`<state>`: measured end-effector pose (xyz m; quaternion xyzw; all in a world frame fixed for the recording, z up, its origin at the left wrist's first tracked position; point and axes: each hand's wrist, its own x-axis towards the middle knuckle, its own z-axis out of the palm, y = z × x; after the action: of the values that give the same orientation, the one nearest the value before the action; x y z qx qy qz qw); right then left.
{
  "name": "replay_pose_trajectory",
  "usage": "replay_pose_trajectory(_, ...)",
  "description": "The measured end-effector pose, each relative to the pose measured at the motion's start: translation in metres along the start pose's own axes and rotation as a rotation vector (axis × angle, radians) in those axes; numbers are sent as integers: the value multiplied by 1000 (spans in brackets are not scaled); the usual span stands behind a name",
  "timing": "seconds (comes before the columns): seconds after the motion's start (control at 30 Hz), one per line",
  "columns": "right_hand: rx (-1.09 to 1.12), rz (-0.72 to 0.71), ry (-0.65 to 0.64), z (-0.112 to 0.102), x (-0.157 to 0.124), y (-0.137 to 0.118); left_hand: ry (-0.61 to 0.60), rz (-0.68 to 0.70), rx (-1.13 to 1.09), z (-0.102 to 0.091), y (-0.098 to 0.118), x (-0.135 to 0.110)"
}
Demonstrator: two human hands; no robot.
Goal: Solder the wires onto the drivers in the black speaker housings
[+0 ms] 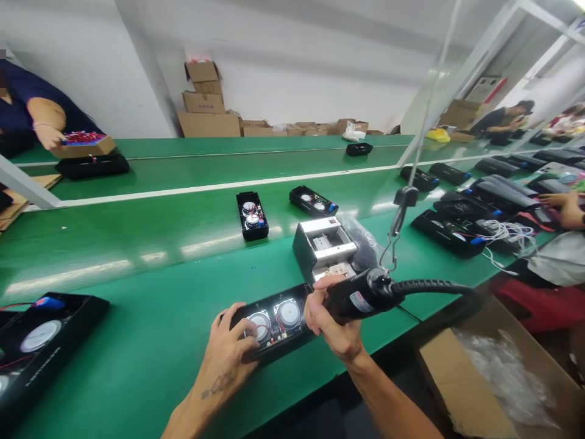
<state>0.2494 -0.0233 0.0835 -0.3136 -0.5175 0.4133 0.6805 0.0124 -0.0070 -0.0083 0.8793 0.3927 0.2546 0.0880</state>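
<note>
An open black speaker case [284,346] with two round silver drivers and thin red wires lies on the green bench in front of me. My left hand [233,338] grips its left end, fingers reaching over the rim beside the left driver. My right hand [331,317] is wrapped around a black electric screwdriver [359,299], tilted over the case's right end. The screwdriver's tip is hidden behind my fingers. A hook and balancer [404,198] hold the tool from above, and a thick cable leaves its back. Just beyond stands a grey metal screw feeder [322,244].
More open speaker cases lie at the left [59,347], beyond the hands [253,216] and in a cluster [450,231] at the right with white cables. A co-worker's hand [49,135] touches a small box. A carton [470,378] with plastic bags stands below the bench edge.
</note>
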Motion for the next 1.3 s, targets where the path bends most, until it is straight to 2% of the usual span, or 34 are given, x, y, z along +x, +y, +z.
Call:
replay_pose_trajectory(0.27,-3,37,-5,5,2,3,1,-20,-45,-3,4,2)
replay_pose_trajectory(0.47,-74,40,-13,8,-3,10,-33,5,-36,-2,0,0)
replay_pose_trajectory(0.63,-162,31,-53,6,-10,16,-17,-11,-47,1,-3,-2)
replay_pose_trajectory(0.77,-303,-8,-98,8,-10,10,-70,18,-34,0,-5,-3)
replay_pose_trajectory(0.87,-413,-89,-85,10,-11,5,-63,8,-15,1,-6,-4)
replay_pose_trajectory(0.97,-383,-77,-71,5,-7,-3,-34,12,15,3,-8,-4)
replay_pose_trajectory(1.0,-331,-59,-42,0,-3,-7,-25,20,26,3,-8,-4)
replay_pose_trajectory(1.07,-223,-71,98,-14,11,-17,-9,38,49,4,-8,-4)
replay_pose_trajectory(1.13,-199,-165,317,-32,30,-27,17,39,69,4,-6,-3)
replay_pose_trajectory(1.2,-267,-252,465,-50,50,-30,43,29,83,5,-4,-1)
replay_pose_trajectory(1.3,-380,-264,492,-70,69,-20,59,10,94,7,-3,1)
